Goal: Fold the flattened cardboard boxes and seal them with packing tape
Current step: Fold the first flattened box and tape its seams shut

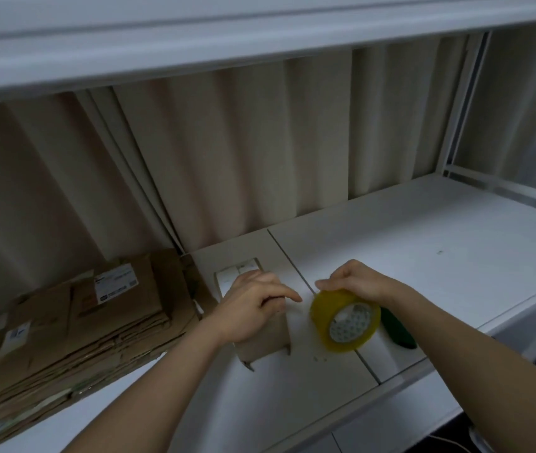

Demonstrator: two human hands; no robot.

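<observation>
A small brown cardboard box [261,341] stands on the white shelf surface [423,256], a white label on its far end. My left hand [253,305] rests on top of the box with fingers curled and the index finger stretched toward the tape. My right hand [354,282] grips a yellow roll of packing tape [345,325] from above, just right of the box. A thin strip of tape seems to run from the roll to my left fingers, though blur makes this unclear.
A stack of flattened cardboard boxes [73,328] with white labels lies at the left. A dark green object [397,328] lies right behind the tape roll. A beige curtain hangs behind, and an upper shelf overhangs the surface.
</observation>
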